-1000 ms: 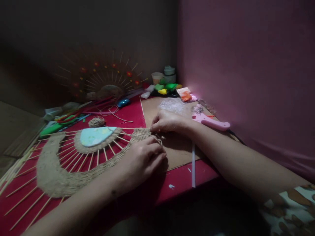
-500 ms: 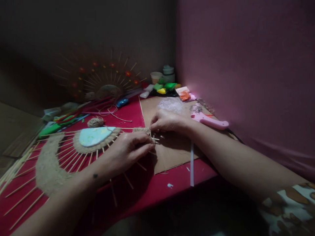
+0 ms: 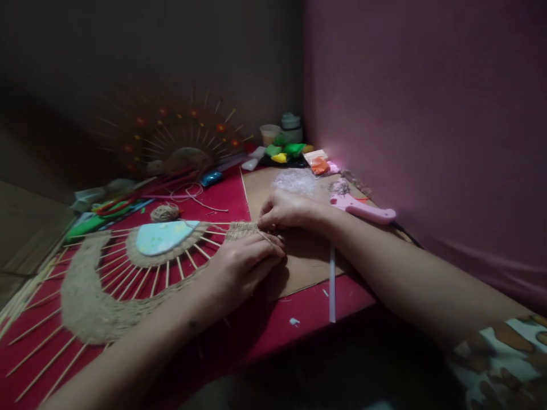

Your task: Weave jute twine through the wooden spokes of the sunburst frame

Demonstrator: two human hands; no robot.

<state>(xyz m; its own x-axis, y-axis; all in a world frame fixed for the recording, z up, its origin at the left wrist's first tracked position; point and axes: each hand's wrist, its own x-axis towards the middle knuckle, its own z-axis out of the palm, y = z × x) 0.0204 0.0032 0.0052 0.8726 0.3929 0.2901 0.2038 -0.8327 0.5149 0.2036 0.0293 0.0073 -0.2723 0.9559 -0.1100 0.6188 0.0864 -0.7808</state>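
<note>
A half-round fan-shaped craft of thin wooden sticks lies on the red cloth, with a woven jute band (image 3: 115, 319) across its sticks and a light blue half-disc (image 3: 166, 236) at its centre. My right hand (image 3: 286, 208) pinches at the upper right end of the band (image 3: 241, 229), fingertips on the twine there. Just below, my left hand (image 3: 250, 259) is closed, its fingers curled round the band's end, and a strand of jute twine (image 3: 270, 239) crosses them. Its fingertips and the stick ends are partly hidden. Behind the half-disc rests a ball of twine (image 3: 164, 213).
Brown cardboard (image 3: 307, 262) lies under my hands, with a pink glue gun (image 3: 367, 210) on its right. Coloured clay packets (image 3: 294, 149), a paper cup (image 3: 270, 134) and a jar (image 3: 291, 128) stand behind. Another decorated stick fan (image 3: 188, 128) leans at the back. Scissors (image 3: 113, 208) lie left.
My left hand has moved right and slightly up, closer under my right hand, uncovering more of the lower band. The twine now runs across its fingers. My right hand stays at the band's end.
</note>
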